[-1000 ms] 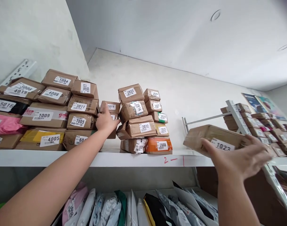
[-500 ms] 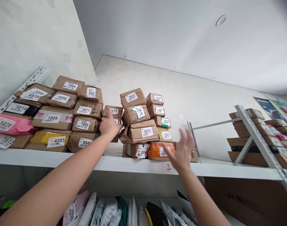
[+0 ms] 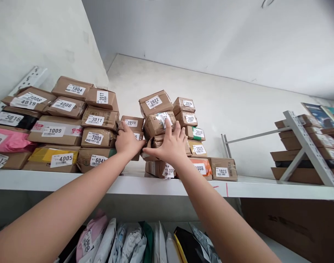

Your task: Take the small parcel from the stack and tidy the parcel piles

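Note:
My left hand is at the small carton labelled 2011, its fingers stretched out over the front of that short stack. In front of the middle stack my right hand is spread, covering most of the carton whose label read 2012 and part of the taped carton above it. Whether its fingertips touch the cardboard I cannot tell. The carton labelled 2022 tops this stack, slightly tilted. Beneath my right hand sits a taped carton with a crumpled label.
More labelled cartons are stacked to the left, with a pink parcel among them. Right of the middle stack stand smaller cartons and the carton labelled 1023. The white shelf has upright parcel bags below it. A metal frame rises at right.
My right hand has moved left, from the right-hand cartons to the front of the middle stack. My left hand stays at the 2011 stack. The view has shifted slightly.

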The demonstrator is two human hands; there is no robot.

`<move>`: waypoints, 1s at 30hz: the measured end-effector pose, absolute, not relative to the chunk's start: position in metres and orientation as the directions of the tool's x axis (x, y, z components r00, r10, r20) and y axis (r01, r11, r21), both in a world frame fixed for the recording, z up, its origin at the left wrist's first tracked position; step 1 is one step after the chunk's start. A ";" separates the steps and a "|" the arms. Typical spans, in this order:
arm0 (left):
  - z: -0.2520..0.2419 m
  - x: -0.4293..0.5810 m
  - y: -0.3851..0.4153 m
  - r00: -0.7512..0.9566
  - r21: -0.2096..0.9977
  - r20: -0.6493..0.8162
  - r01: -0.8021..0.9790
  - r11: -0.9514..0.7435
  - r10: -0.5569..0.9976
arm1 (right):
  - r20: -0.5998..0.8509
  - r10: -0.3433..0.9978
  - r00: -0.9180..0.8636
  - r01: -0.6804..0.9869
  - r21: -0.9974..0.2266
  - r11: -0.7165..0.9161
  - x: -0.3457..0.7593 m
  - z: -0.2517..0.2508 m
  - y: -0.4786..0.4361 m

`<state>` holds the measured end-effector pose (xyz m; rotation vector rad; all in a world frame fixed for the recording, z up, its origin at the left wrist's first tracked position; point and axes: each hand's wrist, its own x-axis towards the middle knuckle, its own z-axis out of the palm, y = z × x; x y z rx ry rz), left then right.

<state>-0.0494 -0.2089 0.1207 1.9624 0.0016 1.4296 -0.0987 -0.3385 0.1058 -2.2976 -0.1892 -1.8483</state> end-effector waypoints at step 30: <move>0.063 -0.044 -0.222 0.339 0.447 0.873 -0.270 -0.853 0.351 | 0.929 -0.370 0.020 0.375 -0.350 -0.858 -0.081 0.096 -0.355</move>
